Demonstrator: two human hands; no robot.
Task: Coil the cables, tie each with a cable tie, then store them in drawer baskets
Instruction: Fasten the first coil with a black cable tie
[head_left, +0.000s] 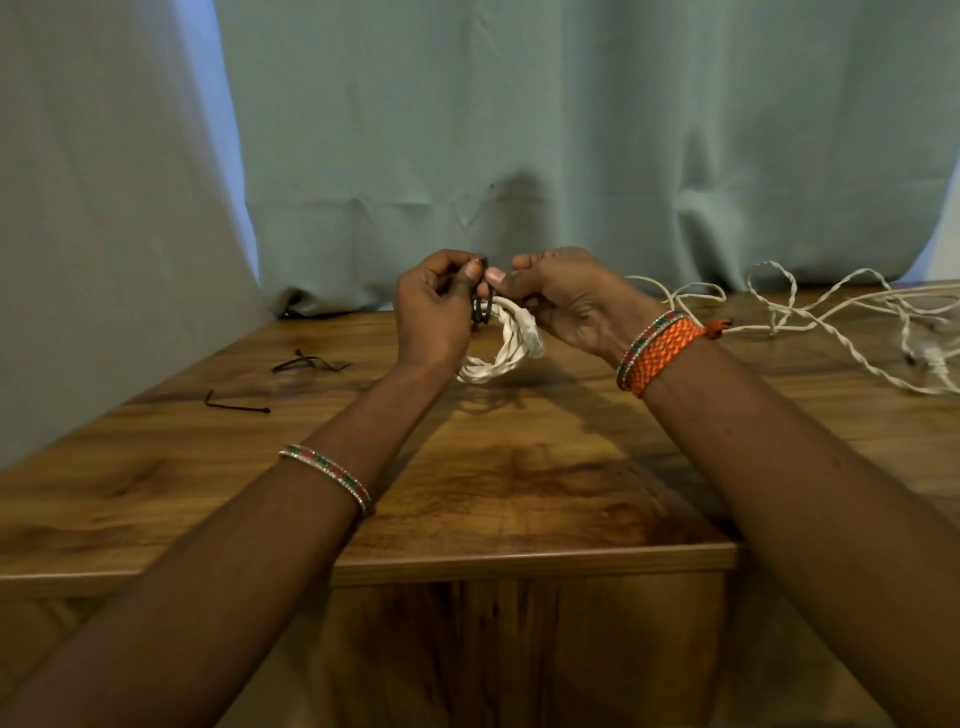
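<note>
We judge the coiled white twisted cable (501, 345) light and floppy (springy too); our left hand (434, 312) and right hand (558, 304) pinch its thin black plastic cable tie (482, 306).

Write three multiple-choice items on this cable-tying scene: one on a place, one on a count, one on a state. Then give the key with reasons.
1. Where do the loose white cables lie?
A. far right of the table
B. on the floor
C. in a basket

2. How many spare black cable ties lie on the wooden table?
A. none
B. two
C. five

3. The coiled white cable is:
A. flat on the table
B. held up in both hands
C. stored away

Key: 1 A, they sprawl there. 2 B, the second lies nearer. 3 B, left hand and right hand pinch a black cable tie round it.
</note>
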